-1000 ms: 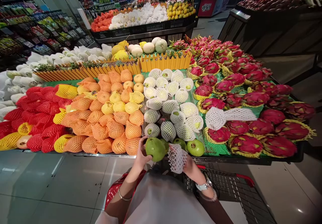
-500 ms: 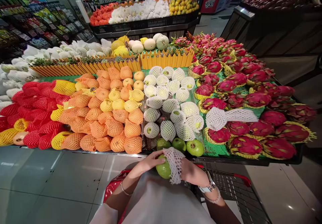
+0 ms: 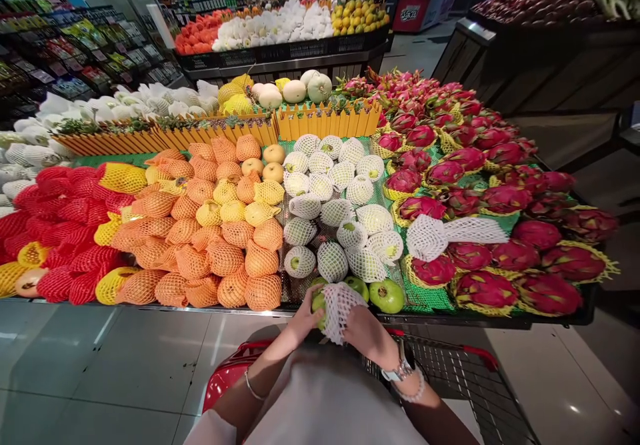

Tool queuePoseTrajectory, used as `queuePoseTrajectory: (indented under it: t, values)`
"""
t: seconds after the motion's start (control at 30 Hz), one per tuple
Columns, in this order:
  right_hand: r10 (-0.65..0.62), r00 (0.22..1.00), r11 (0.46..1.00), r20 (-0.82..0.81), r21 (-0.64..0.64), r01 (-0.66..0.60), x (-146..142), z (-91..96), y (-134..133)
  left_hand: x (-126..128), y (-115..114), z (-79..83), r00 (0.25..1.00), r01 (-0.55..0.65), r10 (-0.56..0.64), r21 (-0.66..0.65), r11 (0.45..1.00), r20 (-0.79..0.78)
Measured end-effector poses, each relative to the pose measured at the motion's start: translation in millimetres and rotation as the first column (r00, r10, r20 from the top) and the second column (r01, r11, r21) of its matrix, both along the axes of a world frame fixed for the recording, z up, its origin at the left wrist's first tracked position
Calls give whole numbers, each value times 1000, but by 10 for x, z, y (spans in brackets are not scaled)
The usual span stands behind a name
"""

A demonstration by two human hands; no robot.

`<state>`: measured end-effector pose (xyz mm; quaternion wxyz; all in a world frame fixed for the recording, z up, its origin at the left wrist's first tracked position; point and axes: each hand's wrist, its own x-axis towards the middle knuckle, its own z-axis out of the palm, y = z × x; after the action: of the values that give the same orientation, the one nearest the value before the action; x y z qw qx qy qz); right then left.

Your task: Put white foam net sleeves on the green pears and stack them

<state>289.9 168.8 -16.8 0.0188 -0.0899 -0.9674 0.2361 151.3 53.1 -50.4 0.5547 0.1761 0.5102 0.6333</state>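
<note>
My left hand [image 3: 299, 322] grips a green guava [image 3: 319, 303] at the front edge of the fruit stand. My right hand [image 3: 361, 325] holds a white foam net sleeve [image 3: 337, 308] that now covers most of that guava. Both hands are closed around the fruit, just above my grey top. Two bare green guavas [image 3: 387, 294] lie on the stand right behind the hands, in front of several net-wrapped ones [image 3: 333, 259].
The stand's dark front rim [image 3: 450, 316] runs across. Orange-netted fruit [image 3: 225, 245] is piled left, red-netted fruit [image 3: 60, 232] further left, dragon fruit [image 3: 500, 232] right. A loose white net [image 3: 450, 232] lies on the dragon fruit. A red-handled cart [image 3: 450, 365] stands under my arms.
The guava was bare in my left hand with the net apart in my right. The net has since been pulled over the guava, and both hands moved up toward the stand's edge.
</note>
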Motion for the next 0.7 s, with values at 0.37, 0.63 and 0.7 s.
queuePoseTrajectory:
  t: [0.37, 0.63, 0.7]
  values:
    - [-206, 967, 973, -153, -135, 186, 205, 445, 327, -67, -67, 214, 979, -25, 6, 89, 996, 203]
    - [-183, 950, 983, -254, -74, 170, 239, 553, 357, -107, -92, 286, 965, 91, -127, 161, 983, 230]
    - [-145, 982, 989, -119, -47, 140, 228, 552, 347, -88, -59, 215, 961, 42, -85, 162, 986, 263]
